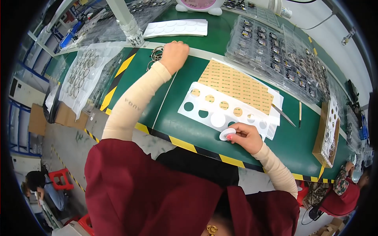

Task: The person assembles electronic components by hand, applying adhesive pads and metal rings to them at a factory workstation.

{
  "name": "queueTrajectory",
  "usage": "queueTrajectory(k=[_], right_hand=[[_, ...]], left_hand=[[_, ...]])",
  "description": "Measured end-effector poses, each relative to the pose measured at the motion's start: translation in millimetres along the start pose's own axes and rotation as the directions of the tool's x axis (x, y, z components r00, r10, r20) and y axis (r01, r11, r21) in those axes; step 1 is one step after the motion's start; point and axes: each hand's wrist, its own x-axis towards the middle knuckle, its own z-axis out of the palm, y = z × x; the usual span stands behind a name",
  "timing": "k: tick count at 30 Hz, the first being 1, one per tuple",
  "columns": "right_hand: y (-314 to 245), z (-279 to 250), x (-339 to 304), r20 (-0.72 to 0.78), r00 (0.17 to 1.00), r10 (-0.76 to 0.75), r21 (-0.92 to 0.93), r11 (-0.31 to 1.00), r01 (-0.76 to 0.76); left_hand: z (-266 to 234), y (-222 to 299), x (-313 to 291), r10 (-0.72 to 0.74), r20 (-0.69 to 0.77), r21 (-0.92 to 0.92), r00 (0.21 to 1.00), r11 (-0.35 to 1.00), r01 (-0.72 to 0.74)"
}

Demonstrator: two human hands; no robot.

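My right hand (247, 138) pinches a white round disc (225, 134) between thumb and fingers, just above the near edge of the green table. Beneath and beyond it lies a white sheet with rows of round holes (182, 110). One white circle (217, 119) sits on that sheet, next to the disc. A tan printed backing sheet (232, 83) lies partly under it on more white sheets. Farther away, my left hand (175, 56) is curled closed at the table's back strip, beside several metal rings (156, 54). Its fingertips are hidden, so what it grips does not show.
Tweezers (284, 115) and a thin stick (300, 114) lie right of the sheets. Clear trays of small parts (260, 47) stand behind. A cardboard box (321, 135) is at right; rings on white wrap (80, 72) at left. A metal post (124, 19) rises at the back.
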Motion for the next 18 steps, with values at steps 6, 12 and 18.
queueTrajectory(k=[6, 12, 18], right_hand=[[2, -2, 6, -0.035, 0.999, 0.002, 0.123, 0.992, 0.002], [-21, -18, 44, -0.313, 0.938, -0.146, 0.073, 0.981, 0.177], [-12, -15, 76, -0.447, 0.893, -0.055, 0.545, 0.775, 0.321]], left_hand=[[25, -28, -16, -0.002, 0.107, -0.136, 0.994, 0.991, 0.016], [-33, -9, -12, -0.054, -0.137, -0.681, 0.989, 0.730, -0.054], [-13, 31, -22, 0.078, -0.007, -0.791, 0.997, 0.610, -0.053]])
